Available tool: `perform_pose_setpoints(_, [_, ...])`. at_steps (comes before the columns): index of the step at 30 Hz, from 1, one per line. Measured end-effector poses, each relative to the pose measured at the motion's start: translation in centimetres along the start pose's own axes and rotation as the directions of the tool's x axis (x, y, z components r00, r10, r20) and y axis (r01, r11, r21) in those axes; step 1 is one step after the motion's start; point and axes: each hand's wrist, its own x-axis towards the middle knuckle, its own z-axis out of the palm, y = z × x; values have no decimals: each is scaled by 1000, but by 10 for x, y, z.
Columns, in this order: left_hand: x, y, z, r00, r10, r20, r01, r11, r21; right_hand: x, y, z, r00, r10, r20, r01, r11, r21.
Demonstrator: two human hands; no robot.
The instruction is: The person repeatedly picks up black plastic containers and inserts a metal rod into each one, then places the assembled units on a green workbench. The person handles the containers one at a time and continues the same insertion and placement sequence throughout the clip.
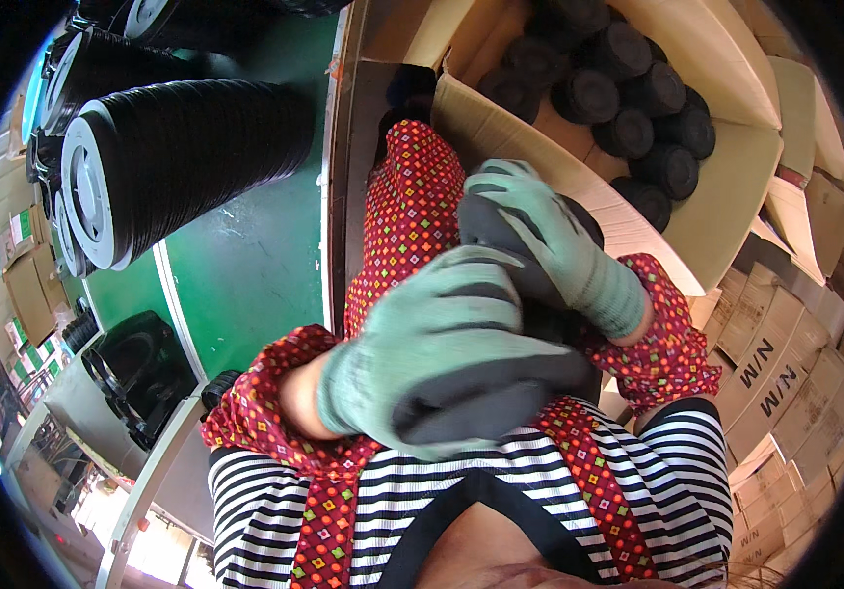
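Both my hands wear pale green gloves with dark grey palms and meet above my lap. My right hand (561, 240) is bent around a black round piece (515, 257), partly hidden by its fingers. Nearer my body, my left hand (432, 334) is slightly blurred, its fingers curled. A dark shape shows beneath it, and I cannot tell glove palm from held thing there. Beyond my hands is an open cardboard box (559, 157) holding several black round pieces (623, 49) in a loose heap.
To the left, a green-topped table (245, 270) carries long stacks of black discs (196, 157) with a grey end plate. A red patterned cloth (407, 196) covers my leg beside the table edge. Several cardboard cartons (765, 363) stand at the right.
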Motion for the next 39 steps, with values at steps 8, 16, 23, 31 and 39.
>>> perform_pose_setpoints(8, [-24,22,-26,906,-328,-268,369,922,121,25,-43,-44,926,154,344,-42,949,-313])
perform_pose_setpoints(16, [25,51,-21,604,-797,-34,604,429,671,16,-45,-38,955,103,278,0,937,-349])
perform_pose_setpoints(23, [-23,-59,-43,932,-359,-58,354,860,367,19,-118,-55,914,283,289,-86,834,-545])
perform_pose_setpoints(31, [-4,-61,-39,962,-262,-78,258,776,576,38,-114,-84,843,341,416,-234,929,-288])
perform_pose_setpoints(39, [2,16,-11,974,-198,-113,218,658,721,84,-30,-81,613,504,608,-789,426,443])
